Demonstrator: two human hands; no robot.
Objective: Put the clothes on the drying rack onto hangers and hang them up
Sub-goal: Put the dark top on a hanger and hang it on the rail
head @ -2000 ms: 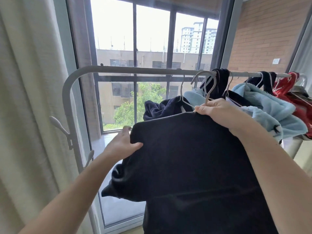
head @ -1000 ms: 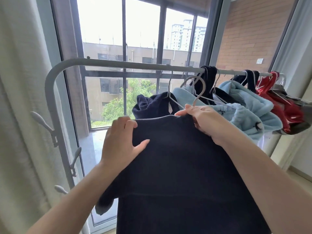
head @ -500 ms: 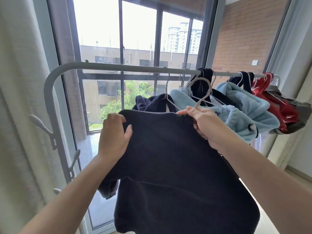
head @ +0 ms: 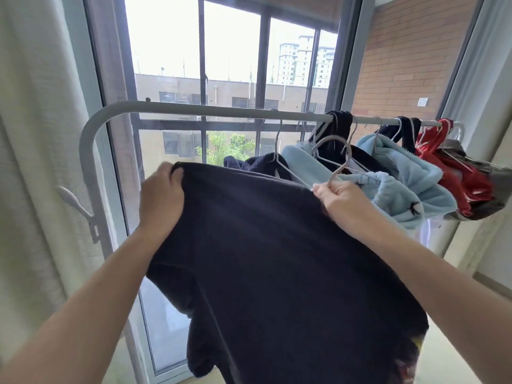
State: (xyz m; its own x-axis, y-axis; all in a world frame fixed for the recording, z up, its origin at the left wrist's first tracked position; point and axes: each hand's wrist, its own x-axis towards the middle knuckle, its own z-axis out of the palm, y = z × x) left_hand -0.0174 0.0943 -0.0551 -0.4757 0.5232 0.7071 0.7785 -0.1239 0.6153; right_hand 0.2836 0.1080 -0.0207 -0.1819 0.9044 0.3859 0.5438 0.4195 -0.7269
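At nine o'clock the left hand grips a shoulder edge of the navy top, which is spread at centre under the drying rack rail at twelve. The right hand pinches the white hanger at the top's neck. At three o'clock hang a light-blue fleece and red clothes.

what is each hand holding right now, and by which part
Left hand grips the dark garment at its top left shoulder edge; right hand holds the white hanger just below its hook.
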